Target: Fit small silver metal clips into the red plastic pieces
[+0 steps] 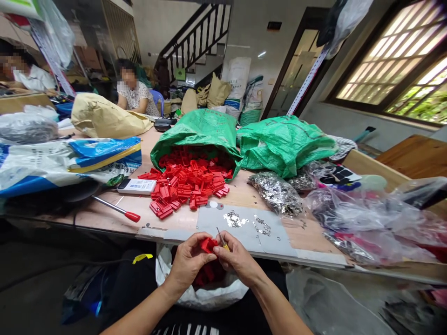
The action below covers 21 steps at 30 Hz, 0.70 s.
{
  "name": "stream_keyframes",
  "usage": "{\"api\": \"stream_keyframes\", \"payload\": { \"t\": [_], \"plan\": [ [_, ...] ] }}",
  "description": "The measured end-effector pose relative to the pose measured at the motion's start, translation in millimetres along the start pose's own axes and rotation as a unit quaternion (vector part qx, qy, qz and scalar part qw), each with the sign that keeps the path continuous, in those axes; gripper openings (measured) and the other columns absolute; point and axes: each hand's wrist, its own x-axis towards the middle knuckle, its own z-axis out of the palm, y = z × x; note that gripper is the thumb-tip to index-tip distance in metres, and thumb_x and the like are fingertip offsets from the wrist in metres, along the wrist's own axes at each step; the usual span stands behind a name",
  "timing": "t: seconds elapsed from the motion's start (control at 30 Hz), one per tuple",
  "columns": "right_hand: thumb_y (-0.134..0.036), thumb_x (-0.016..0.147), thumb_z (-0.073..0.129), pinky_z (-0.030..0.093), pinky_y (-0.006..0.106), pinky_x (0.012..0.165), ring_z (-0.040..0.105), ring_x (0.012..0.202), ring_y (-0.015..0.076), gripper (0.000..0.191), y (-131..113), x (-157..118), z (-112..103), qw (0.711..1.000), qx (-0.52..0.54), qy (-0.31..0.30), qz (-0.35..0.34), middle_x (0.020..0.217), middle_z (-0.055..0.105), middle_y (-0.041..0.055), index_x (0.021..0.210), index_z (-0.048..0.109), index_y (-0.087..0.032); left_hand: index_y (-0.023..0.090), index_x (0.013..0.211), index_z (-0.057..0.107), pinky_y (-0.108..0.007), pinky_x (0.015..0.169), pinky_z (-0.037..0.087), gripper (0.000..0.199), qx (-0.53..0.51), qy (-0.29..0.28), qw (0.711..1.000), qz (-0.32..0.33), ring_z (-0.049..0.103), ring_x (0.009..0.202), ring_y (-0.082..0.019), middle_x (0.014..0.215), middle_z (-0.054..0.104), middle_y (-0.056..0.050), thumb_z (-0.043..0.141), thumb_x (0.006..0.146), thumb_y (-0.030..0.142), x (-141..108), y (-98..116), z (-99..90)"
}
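Note:
Between my two hands, at the table's front edge, is a red plastic part (208, 245). My left hand (190, 256) pinches it from the left side. In my right hand (234, 258) is a small pointed tool with a yellow handle (226, 247), its thin metal tip aimed up and left beside the red part. Under my hands an open white sack (223, 298) holds more red parts. A heap of red parts (192, 181) spills from a green sack (206, 125). Small silvery pieces (234, 219) lie on a grey sheet (213, 223).
A lever with a red knob (132, 216) sticks out at the left near a white box (137, 186). Clear bags of metal pieces (277, 193) and a second green sack (286, 144) are at the right. People sit across the table at the back left.

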Motion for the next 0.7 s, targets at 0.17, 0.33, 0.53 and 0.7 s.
{"api": "stream_keyframes", "payload": {
  "t": [0.17,0.33,0.53,0.7],
  "plan": [
    [-0.046,0.077,0.066,0.016,0.017,0.04,0.024,0.044,0.0038,0.036,1,5,-7,0.999,-0.043,0.011,-0.004,0.058,0.034,-0.0106,0.087,0.041,-0.022,0.02,0.097,0.061,-0.029,0.081,0.05,0.032,0.02,-0.013,1.0,0.012,0.064,0.089,-0.019,0.099,0.069,-0.005,0.075,0.068,0.024,8,-4,-2.8],
    [-0.046,0.084,0.054,0.032,0.02,0.048,0.039,0.053,0.0075,0.031,-1,6,-17,0.97,-0.206,0.108,-0.069,0.073,0.048,-0.0038,0.1,0.052,-0.02,0.02,0.1,0.058,-0.03,0.082,0.048,0.032,0.101,0.009,0.994,0.034,0.064,0.089,-0.018,0.101,0.068,-0.005,0.072,0.071,0.025,19,-10,-15.1],
    [-0.03,0.09,0.044,0.042,0.029,0.079,0.056,0.087,0.017,0.024,1,1,-18,0.889,-0.42,0.139,-0.119,0.094,0.061,0.0051,0.101,0.063,-0.021,0.023,0.103,0.062,-0.029,0.08,0.048,0.032,0.261,0.001,0.963,0.065,0.064,0.083,-0.018,0.09,0.07,0.0,0.068,0.072,0.025,27,-20,-26.1],
    [-0.024,0.086,0.05,0.042,0.028,0.074,0.058,0.08,0.0164,0.022,-1,-1,-14,0.846,-0.503,0.144,-0.103,0.09,0.065,0.0033,0.106,0.06,-0.023,0.025,0.111,0.063,-0.032,0.087,0.047,0.039,0.303,-0.023,0.948,0.095,0.064,0.094,-0.019,0.105,0.07,-0.002,0.067,0.072,0.023,33,-26,-28.6]
  ]
}}
